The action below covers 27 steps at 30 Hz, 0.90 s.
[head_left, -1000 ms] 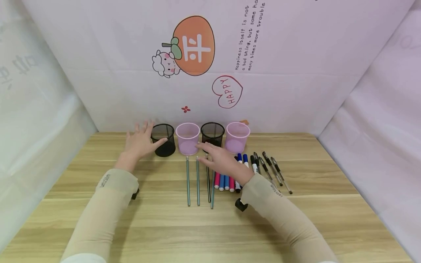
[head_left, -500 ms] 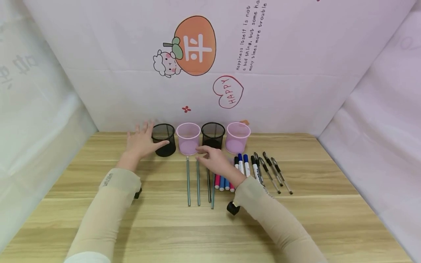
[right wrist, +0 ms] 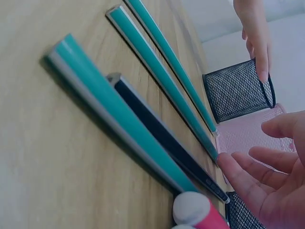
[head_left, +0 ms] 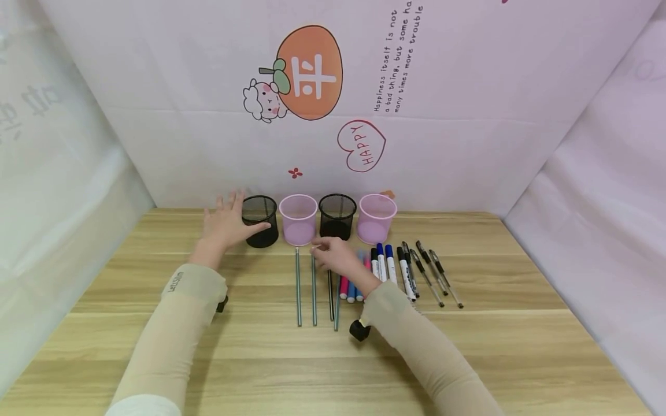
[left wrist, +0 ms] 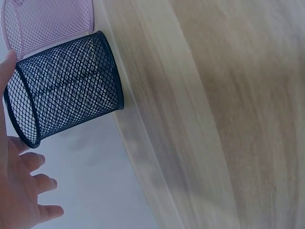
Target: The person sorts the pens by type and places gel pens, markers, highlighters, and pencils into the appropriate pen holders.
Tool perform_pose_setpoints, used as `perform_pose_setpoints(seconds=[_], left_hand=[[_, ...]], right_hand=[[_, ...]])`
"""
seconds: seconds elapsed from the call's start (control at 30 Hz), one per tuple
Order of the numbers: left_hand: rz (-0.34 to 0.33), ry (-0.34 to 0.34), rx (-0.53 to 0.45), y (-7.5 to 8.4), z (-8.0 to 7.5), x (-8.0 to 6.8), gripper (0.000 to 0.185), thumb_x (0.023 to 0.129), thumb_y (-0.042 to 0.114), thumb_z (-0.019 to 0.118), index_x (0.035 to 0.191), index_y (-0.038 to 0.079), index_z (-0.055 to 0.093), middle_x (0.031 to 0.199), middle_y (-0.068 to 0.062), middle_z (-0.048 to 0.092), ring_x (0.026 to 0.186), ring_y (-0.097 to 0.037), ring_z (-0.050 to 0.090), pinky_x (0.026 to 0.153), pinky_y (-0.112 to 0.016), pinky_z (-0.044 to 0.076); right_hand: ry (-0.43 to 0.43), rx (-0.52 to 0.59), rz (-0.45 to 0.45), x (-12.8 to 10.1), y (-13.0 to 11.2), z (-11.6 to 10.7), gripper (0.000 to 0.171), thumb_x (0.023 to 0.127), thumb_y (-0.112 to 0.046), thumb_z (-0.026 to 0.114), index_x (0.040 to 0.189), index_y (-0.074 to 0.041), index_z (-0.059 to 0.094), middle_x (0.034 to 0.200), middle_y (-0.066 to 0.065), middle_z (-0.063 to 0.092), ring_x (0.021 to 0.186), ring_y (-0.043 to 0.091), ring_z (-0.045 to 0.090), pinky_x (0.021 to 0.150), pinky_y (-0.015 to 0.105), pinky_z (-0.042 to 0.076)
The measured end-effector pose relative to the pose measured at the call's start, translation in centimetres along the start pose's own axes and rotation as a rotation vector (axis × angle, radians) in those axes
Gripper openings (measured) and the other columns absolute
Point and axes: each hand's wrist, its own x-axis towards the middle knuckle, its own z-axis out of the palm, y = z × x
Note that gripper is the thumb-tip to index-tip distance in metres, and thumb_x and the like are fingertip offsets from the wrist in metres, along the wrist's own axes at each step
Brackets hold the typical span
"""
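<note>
Lying to the front and right of the left-end black mesh pen cup (head_left: pixel 263 238), a teal pencil (head_left: pixel 314 294) has its far end at the person's right hand (head_left: pixel 339 258). That hand is partly open, fingers loosely bent and thumb apart, one fingertip right by the pencil's end; whether they touch, I cannot tell. The left hand (head_left: pixel 224 228) is spread wide at the same left-end cup, thumb across its near side by the rim and fingers splayed along its left, without closing round it.

In front of that cup and a little to its right lies a second teal pencil (head_left: pixel 298 289); farther right of it come a black pencil (head_left: pixel 330 300) and a third teal pencil (head_left: pixel 337 309). Still farther right of the cup are pink and blue markers (head_left: pixel 344 288), partly under the right hand, then whiteboard markers (head_left: pixel 381 263) with black and blue caps, then gel pens (head_left: pixel 426 277) with clear barrels.

Directly right of the left-end cup, a pink mesh pen cup (head_left: pixel 298 228), another black one and another pink one stand upright in a row on the wood-grain desk (head_left: pixel 260 370). Behind the left-end cup rises a pale printed backdrop (head_left: pixel 198 150).
</note>
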Motion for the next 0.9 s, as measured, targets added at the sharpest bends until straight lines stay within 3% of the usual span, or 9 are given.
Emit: perform_pose_setpoints(seconds=[0.1, 0.3, 0.43, 0.57, 0.7, 0.9], left_hand=[[-0.005, -0.001, -0.008, 0.00, 0.22, 0.06, 0.113, 0.091, 0.071, 0.059, 0.165, 0.007, 0.005, 0.168, -0.025, 0.008, 0.151, -0.055, 0.003, 0.114, -0.076, 0.003], [-0.028, -0.005, -0.037, -0.08, 0.68, 0.15, 0.114, 0.090, 0.072, 0.059, 0.165, 0.006, 0.005, 0.168, -0.025, 0.007, 0.151, -0.054, 0.003, 0.114, -0.076, 0.005], [-0.033, -0.011, -0.040, -0.18, 0.82, 0.27, 0.116, 0.090, 0.074, 0.058, 0.164, 0.002, 0.005, 0.168, -0.026, 0.007, 0.151, -0.054, 0.002, 0.114, -0.075, 0.004], [-0.032, -0.013, -0.041, -0.19, 0.89, 0.32, 0.118, 0.089, 0.079, 0.053, 0.164, 0.001, 0.005, 0.168, -0.026, 0.006, 0.151, -0.054, 0.002, 0.115, -0.074, 0.004], [-0.034, -0.008, -0.055, -0.20, 0.94, 0.37, 0.118, 0.089, 0.078, 0.054, 0.163, 0.000, 0.005, 0.168, -0.026, 0.006, 0.151, -0.054, 0.002, 0.116, -0.073, 0.004], [-0.039, -0.006, -0.061, -0.18, 1.04, 0.25, 0.118, 0.089, 0.077, 0.054, 0.163, 0.000, 0.006, 0.168, -0.026, 0.007, 0.151, -0.054, 0.003, 0.115, -0.074, 0.005]], right_hand=[[-0.003, -0.027, 0.015, 0.19, 0.01, 0.33, 0.040, 0.103, -0.013, 0.061, 0.139, 0.004, 0.060, 0.118, 0.020, 0.070, 0.083, 0.029, 0.073, 0.073, 0.034, 0.062], [-0.001, -0.184, 0.009, 0.35, -0.14, 0.67, 0.043, 0.098, -0.011, 0.065, 0.140, 0.000, 0.061, 0.116, 0.015, 0.072, 0.068, 0.013, 0.067, 0.062, 0.024, 0.057], [-0.005, -0.262, -0.018, 0.46, -0.22, 0.78, 0.045, 0.095, -0.008, 0.070, 0.138, 0.001, 0.063, 0.118, 0.017, 0.071, 0.067, 0.012, 0.067, 0.062, 0.023, 0.056], [-0.010, -0.336, -0.034, 0.64, -0.27, 0.94, 0.048, 0.091, -0.007, 0.075, 0.137, 0.000, 0.064, 0.122, 0.019, 0.069, 0.088, 0.021, 0.071, 0.072, 0.028, 0.057], [-0.014, -0.396, -0.035, 0.83, -0.36, 0.99, 0.053, 0.088, -0.006, 0.079, 0.139, -0.001, 0.063, 0.125, 0.019, 0.069, 0.111, 0.031, 0.067, 0.088, 0.037, 0.057], [-0.049, -0.444, -0.004, 1.01, -0.31, 0.93, 0.063, 0.086, -0.006, 0.083, 0.144, 0.000, 0.058, 0.132, 0.021, 0.066, 0.123, 0.033, 0.062, 0.101, 0.043, 0.052]])
